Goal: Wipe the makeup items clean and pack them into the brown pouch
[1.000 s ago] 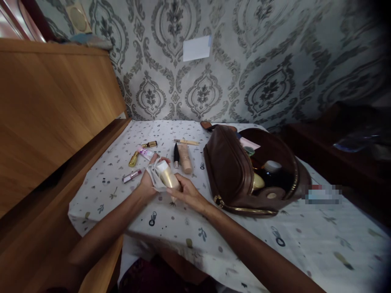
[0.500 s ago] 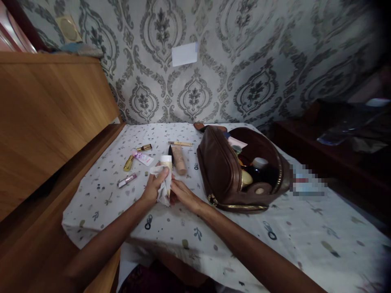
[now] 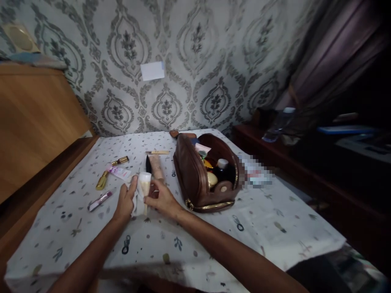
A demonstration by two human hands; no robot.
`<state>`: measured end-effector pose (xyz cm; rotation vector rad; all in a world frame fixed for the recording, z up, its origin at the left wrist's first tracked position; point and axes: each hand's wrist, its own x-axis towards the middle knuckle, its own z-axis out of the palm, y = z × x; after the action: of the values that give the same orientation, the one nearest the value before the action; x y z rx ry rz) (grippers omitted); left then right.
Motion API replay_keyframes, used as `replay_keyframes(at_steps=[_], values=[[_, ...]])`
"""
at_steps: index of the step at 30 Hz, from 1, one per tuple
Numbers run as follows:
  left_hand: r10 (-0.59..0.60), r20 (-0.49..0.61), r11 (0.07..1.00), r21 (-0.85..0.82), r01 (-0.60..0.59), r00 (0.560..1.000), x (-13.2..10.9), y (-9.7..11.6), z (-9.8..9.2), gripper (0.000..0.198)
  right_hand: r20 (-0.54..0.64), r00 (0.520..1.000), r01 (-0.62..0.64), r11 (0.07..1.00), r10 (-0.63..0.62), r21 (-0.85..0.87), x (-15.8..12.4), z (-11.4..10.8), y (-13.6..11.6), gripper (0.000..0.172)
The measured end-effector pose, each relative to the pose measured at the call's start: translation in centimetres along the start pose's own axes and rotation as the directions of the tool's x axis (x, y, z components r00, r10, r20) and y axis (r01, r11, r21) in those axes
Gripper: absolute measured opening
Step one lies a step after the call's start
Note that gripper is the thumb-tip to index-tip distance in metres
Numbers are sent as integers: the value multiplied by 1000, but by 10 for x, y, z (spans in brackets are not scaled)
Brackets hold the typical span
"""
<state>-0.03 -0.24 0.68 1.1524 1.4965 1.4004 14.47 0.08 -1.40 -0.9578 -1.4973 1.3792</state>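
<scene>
A cream-coloured tube with a white cap point(image 3: 145, 185) is held cap-up above the table. My right hand point(image 3: 161, 199) pinches its right side between thumb and fingers. On its left, my left hand point(image 3: 125, 201) is closed on a crumpled white cloth or tissue point(image 3: 139, 203) that lies against the tube. Just behind stands or lies a beige tube point(image 3: 156, 166) beside a dark pointed object point(image 3: 148, 164). To the left lie a pink and white tube point(image 3: 120, 172), a gold bottle point(image 3: 102, 180), a gold and dark small tube point(image 3: 120, 161) and a clear, purple-tinted tube point(image 3: 100, 201).
An open brown bag point(image 3: 191, 175) holding several bottles sits to the right. Behind the tubes lies a thin tan stick point(image 3: 157, 152). A wooden cabinet point(image 3: 36, 110) borders the left side. A clear plastic bottle point(image 3: 279, 124) stands beyond the table at right.
The camera view has swung to the right. My right hand has shifted its hold, and more of the cream tube shows from the cloth, which my left hand has drawn to the left.
</scene>
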Motion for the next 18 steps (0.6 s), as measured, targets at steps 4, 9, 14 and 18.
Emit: replay_keyframes(at_steps=[4, 9, 14, 18], values=[[127, 168, 990, -79, -115, 978, 5, 0, -1, 40, 39, 998, 50, 992, -55, 116, -1, -1, -4, 66], [207, 270, 978, -55, -200, 940, 12, -3, 0, 33, 47, 999, -11, 970, -1, 243, -1, -4, -14, 60], [179, 283, 984, -66, -167, 942, 12, -7, 2, 32, -1, 1000, -10, 966, 10, 259, -2, -7, -21, 51], [171, 260, 985, -13, -174, 950, 8, -3, 1, 37, -20, 1000, -6, 960, 12, 278, -2, -7, -21, 46]])
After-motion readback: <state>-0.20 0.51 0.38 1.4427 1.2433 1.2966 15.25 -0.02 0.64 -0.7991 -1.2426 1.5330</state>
